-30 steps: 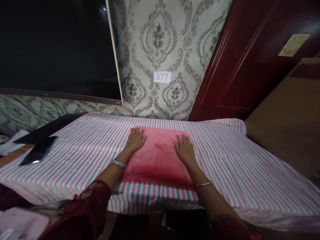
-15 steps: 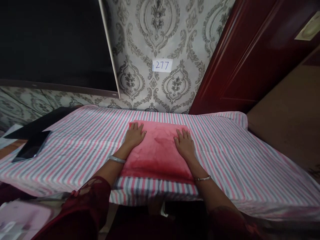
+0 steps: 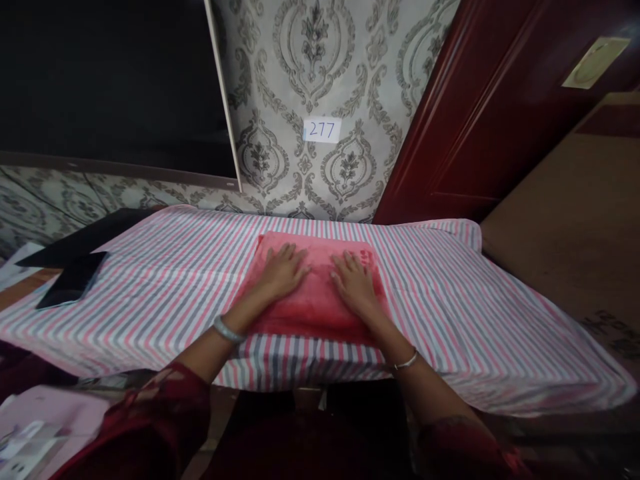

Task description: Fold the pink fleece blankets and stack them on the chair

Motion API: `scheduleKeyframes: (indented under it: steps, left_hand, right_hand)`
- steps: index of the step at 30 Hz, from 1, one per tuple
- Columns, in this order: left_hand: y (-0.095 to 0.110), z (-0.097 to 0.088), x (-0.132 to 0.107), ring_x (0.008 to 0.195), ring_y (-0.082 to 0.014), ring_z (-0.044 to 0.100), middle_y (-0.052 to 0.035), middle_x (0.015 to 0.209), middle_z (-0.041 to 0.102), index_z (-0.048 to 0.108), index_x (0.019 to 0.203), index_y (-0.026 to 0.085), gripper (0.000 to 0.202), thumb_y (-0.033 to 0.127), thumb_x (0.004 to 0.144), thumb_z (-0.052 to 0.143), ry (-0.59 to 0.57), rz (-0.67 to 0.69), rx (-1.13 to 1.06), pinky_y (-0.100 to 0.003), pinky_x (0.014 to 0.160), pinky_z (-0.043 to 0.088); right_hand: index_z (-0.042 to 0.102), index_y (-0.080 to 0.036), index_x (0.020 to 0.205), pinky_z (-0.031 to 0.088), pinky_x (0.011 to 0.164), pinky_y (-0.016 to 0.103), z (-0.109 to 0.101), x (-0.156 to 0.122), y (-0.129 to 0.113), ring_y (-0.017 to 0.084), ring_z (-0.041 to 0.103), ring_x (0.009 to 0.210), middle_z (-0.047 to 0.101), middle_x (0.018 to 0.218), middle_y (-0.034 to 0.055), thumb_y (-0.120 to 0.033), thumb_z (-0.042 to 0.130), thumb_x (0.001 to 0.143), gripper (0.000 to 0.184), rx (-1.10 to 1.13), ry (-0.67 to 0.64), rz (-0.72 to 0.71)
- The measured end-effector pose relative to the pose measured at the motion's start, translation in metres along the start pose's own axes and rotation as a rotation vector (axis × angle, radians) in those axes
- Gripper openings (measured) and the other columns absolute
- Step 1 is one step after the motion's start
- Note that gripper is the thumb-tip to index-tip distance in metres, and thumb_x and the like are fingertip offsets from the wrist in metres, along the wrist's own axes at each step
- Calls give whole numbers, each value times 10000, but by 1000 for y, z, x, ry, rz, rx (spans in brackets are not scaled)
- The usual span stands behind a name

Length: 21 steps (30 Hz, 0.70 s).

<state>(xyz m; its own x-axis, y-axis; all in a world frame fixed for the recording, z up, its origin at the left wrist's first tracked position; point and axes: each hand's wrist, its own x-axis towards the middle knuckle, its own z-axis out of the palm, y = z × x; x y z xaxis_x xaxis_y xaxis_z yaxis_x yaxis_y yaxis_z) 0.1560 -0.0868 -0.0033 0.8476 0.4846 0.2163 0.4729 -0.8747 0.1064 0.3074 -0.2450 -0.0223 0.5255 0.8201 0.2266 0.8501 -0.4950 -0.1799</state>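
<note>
A pinkish-red cloth [image 3: 313, 303], plush-looking and roughly square, lies flat on the striped tablecloth [image 3: 450, 300]. On its upper left part rests my left hand [image 3: 284, 270], palm down with fingers spread. My right hand [image 3: 356, 283] presses flat on the upper right part, fingers also apart. Neither hand grips anything. Darker red streaks show along the cloth's near edge and beside the right fingers.
At the table's left end lie a dark phone [image 3: 73, 280] and a black flat panel [image 3: 90, 233]. Behind stand a large dark screen [image 3: 115, 87] and a patterned wall with a paper marked 277 [image 3: 323, 129]. A brown cardboard box [image 3: 575, 213] stands right.
Both hands have slid inward over the cloth, closer to each other. Finger marks now show where the right hand was. The view has shifted slightly.
</note>
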Motion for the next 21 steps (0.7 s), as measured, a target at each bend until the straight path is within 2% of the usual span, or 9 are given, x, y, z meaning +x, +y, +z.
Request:
scheduleKeyframes:
  steps: [3,6,12,21]
  left_hand:
    - [24,15,-32,1533,-348,289,-149,1640,373,432,1554,234,586,484,1025,398,-25,87,-2,-657,1215,186]
    - [33,29,-48,1538,-346,279,-147,1652,348,438,1554,247,573,455,1021,414,-2,75,18,-661,1213,186]
    - [31,39,-45,1541,-357,267,-148,1656,340,455,1547,241,583,468,1011,428,-21,78,13,-671,1207,193]
    - [32,44,-48,1546,-340,262,-127,1660,339,448,1551,261,578,460,1009,448,9,77,34,-648,1228,161]
  right_hand:
    - [421,-274,1569,198,1208,600,8,-22,-18,317,229,1542,305,1674,81,-400,351,1057,533,15,-27,-114]
    - [408,-282,1575,164,1211,627,17,-33,-25,316,209,1548,287,1682,64,-391,388,1041,545,28,-37,-97]
    - [453,-283,1548,160,1212,631,22,-33,-24,313,206,1549,318,1670,54,-374,400,1029,529,15,-65,-94]
    - [470,-264,1539,167,1212,615,28,-34,-24,318,221,1542,334,1663,65,-364,398,1029,525,10,-28,-99]
